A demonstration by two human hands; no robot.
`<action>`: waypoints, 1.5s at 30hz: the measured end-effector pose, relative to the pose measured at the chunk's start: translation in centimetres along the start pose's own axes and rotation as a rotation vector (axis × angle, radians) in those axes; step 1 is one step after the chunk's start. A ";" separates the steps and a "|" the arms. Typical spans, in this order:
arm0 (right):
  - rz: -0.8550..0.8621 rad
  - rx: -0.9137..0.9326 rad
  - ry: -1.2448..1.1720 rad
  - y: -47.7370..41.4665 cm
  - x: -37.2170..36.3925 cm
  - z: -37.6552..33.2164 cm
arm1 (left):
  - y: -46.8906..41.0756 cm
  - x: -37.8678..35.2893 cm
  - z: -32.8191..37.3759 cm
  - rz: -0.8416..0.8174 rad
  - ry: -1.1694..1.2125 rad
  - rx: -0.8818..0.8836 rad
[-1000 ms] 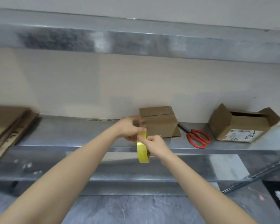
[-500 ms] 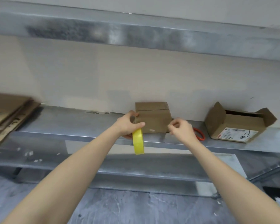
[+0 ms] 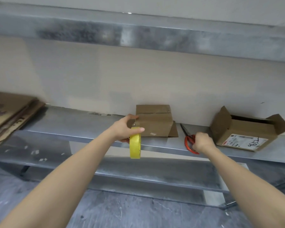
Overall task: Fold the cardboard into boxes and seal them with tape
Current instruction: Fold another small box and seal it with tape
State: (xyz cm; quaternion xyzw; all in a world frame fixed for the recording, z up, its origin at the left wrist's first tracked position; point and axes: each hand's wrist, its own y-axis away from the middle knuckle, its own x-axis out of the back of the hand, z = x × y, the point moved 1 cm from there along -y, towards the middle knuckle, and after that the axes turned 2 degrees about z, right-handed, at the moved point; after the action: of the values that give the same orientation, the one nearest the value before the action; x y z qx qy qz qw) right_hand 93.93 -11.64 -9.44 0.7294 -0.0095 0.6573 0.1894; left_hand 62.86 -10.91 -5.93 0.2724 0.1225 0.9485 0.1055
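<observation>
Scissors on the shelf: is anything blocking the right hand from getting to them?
Nothing visible does. The right hand is on the red handles of the scissors, fingers curled over them. The open box stands beside the hand to the right, not between.

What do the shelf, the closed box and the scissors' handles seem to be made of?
The shelf: sheet metal, probably steel, with a dull grey sheen and blurred reflections. The closed box: matte brown cardboard, creased at its folded flaps. The scissors: handles glossy orange-red, likely plastic or coated metal; the thin dark blades look like metal.
</observation>
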 end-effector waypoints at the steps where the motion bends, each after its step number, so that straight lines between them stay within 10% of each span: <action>1: -0.011 -0.005 0.005 0.1 0.0 0.1 | 0.0 0.0 0.0 0.001 0.009 -0.001; 8: 0.034 -0.085 -0.319 0.4 0.3 2.1 | -0.1 0.0 0.0 0.003 0.021 0.003; 11: 0.207 0.036 -0.623 1.5 3.4 1.8 | -0.1 -0.1 -0.1 0.024 0.025 -0.001; 14: 0.027 0.248 -0.817 3.1 6.8 -0.2 | -0.2 -0.2 -0.3 0.027 0.021 -0.006; 23: -0.707 0.376 -0.483 3.1 8.0 -6.7 | -0.4 0.2 -0.5 0.003 0.028 -0.005; 45: -0.822 0.341 -0.261 -0.1 8.5 -12.7 | -0.4 0.3 -0.7 -0.035 0.088 -0.021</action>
State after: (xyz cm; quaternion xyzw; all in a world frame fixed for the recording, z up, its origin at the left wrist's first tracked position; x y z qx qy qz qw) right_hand 82.96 -5.86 -0.43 0.7699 0.3648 0.4227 0.3090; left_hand 62.25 -10.61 -6.50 0.2269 0.1221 0.9588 0.1196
